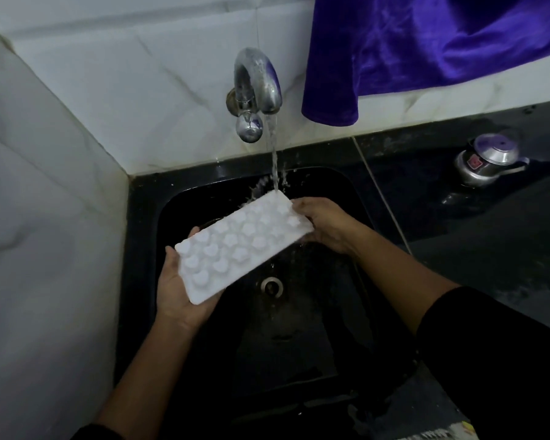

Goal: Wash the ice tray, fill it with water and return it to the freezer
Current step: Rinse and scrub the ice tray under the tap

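Nearest, the left hand (178,293) cradles the low end of the white plastic ice tray with moulded star-like cups (242,246), palm beneath and thumb hooked over the edge. The tray is held bottom-up and slanted over the black sink basin (302,350), likely so rinse water runs off toward the round metal drain (271,285). The right hand (324,223) clasps the raised far end, fingers wrapped over its rim, putting that corner under the stream of water (274,160) from the curved chrome wall tap (256,81). Washing appears under way; filling has not begun.
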The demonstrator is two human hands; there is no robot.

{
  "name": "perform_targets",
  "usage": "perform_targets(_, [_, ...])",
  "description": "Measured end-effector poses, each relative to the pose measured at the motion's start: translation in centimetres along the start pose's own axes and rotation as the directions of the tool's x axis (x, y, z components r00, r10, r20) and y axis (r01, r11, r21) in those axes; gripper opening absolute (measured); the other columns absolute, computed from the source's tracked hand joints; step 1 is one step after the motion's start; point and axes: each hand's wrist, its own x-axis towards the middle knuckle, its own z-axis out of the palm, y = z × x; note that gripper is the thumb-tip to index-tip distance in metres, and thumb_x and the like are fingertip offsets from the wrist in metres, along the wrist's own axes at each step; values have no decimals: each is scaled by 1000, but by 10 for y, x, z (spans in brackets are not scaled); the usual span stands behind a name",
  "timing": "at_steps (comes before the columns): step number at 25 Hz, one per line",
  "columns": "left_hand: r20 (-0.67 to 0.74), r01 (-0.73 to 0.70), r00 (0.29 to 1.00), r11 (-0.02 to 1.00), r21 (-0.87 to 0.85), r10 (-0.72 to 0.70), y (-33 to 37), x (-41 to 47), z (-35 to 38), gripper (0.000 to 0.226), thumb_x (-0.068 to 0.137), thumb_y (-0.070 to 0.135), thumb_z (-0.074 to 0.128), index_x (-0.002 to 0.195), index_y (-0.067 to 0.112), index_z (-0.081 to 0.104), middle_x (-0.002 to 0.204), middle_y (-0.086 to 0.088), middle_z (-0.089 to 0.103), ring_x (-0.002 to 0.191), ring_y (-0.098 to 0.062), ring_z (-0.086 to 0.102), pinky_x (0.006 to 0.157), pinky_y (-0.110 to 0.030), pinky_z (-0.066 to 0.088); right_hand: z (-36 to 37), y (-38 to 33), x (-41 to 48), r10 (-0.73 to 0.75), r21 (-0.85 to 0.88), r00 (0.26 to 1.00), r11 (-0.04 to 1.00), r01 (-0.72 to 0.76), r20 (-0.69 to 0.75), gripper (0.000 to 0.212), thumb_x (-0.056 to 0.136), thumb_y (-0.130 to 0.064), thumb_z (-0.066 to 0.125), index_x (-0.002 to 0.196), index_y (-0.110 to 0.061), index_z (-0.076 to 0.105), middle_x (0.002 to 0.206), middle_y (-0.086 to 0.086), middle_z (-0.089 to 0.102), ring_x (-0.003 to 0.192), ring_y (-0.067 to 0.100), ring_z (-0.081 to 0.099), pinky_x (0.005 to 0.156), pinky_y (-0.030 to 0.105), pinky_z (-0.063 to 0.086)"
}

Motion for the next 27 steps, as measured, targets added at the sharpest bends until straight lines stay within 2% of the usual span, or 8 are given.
perform_targets(3, [-34,-55,998,998,-40,54,0,-6,-4,48,105,54,42,138,26,61,144,-10,64,126,-33,66,91,-58,59,5,-2,-14,-4,-4,998,1000,4,67,25,103,-1,51,124,0,65,103,16,73,80,22,75,62,33,62])
perform_targets(9, [61,-87,994,994,-58,91,-15,-20,-6,44,108,51,42,136,23,62,141,-12,66,124,-34,67,90,-58,60,19,-11,-18,-150,-195,982,973,127,-111,29,106,-31,58,91,-7,65,76,7,65,49,13,61,42,28,53])
perform_targets(13, [81,-116,989,989,-94,124,-18,-23,-14,46,108,50,43,141,23,60,142,-14,64,124,-36,67,90,-60,59,15,-18,-21,-157,-218,987,963,161,36,21,106,-23,57,102,-6,67,90,9,66,66,12,65,51,28,57])
perform_targets(16, [132,-42,989,982,-183,67,-17,-22,-31,49,109,49,45,142,17,62,147,-17,60,131,-39,61,98,-64,54,13,-20,-23,-137,-272,985,949,161,105,20,106,-15,54,109,-2,68,95,5,67,74,15,64,55,29,57])
perform_targets(19, [150,8,989,984,-179,19,-22,-24,-34,52,109,50,44,140,13,64,148,-17,59,133,-39,59,101,-63,52,18,-24,-26,-126,-373,988,916,151,88,36,107,-36,53,103,-4,68,88,3,65,70,14,61,50,26,53])
perform_targets(22, [104,-85,990,992,-92,95,-25,-25,-26,51,110,52,40,143,20,60,149,-13,59,132,-35,61,95,-57,58,17,-36,-23,-116,-498,991,856,137,74,43,107,-47,48,112,-10,69,100,2,66,84,14,64,60,23,52])
perform_targets(25, [86,-80,993,996,-30,83,-22,-22,-14,54,110,53,38,149,18,53,149,-15,58,131,-35,62,94,-56,59,7,-48,-17,-40,-340,989,936,86,141,40,106,-44,52,112,-11,72,108,10,77,100,27,75,81,35,60])
perform_targets(27, [43,-53,998,998,42,51,-19,-19,-3,59,108,56,39,147,15,54,147,-16,60,129,-35,63,94,-55,59,-3,-51,-18,10,-270,984,962,38,176,40,105,-45,53,111,-12,74,105,9,79,98,26,77,85,39,61])
